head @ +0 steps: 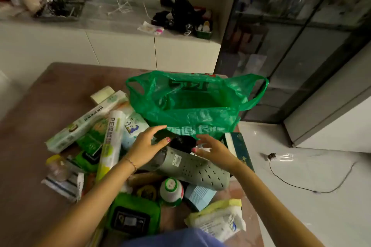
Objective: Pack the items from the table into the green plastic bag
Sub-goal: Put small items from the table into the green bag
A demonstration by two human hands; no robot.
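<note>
The green plastic bag stands open at the far middle of the table, mouth up, its inside bare. In front of it lies a grey-green perforated clog on a pile of goods, with a black roll at its far end. My left hand hovers over the clog's left side, fingers spread and relaxed. My right hand is open just right of the black roll, fingertips near a small white wrapper. Neither hand grips anything.
Around the clog lie cling-film boxes, a white PE roll, green wipe packs, a round white jar, a blue box, a tissue pack and a dark box. The brown table ends at the right above a white floor.
</note>
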